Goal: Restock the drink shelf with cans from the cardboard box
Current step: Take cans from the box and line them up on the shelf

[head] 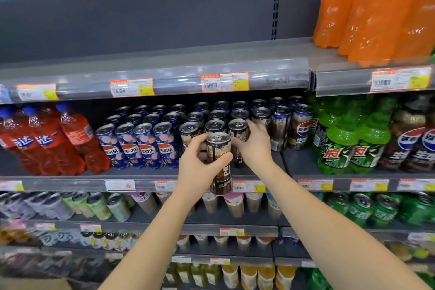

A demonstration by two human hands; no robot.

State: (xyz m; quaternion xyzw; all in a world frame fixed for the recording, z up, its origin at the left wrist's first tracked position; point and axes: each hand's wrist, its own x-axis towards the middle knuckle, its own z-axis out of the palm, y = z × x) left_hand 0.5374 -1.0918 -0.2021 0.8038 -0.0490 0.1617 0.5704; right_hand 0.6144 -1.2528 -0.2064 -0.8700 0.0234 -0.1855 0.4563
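Note:
My left hand (196,167) grips a tall dark brown can (220,162) and holds it upright in front of the drink shelf (70,180), just before the shelf's front edge. My right hand (253,146) is wrapped around the side of another brown can (237,130) that stands in the front row on the shelf. Several more brown cans (280,124) stand in rows behind and to the right. Blue patterned cans (146,146) fill the rows to the left. A cardboard corner (35,283), perhaps the box, shows at the bottom left.
Red bottles (47,143) stand at the left of the same shelf, green bottles (348,146) and dark cola bottles (414,148) at the right. Orange bottles (376,7) fill the upper right shelf; the upper shelf (164,63) beside them is bare. Lower shelves hold cans and cups.

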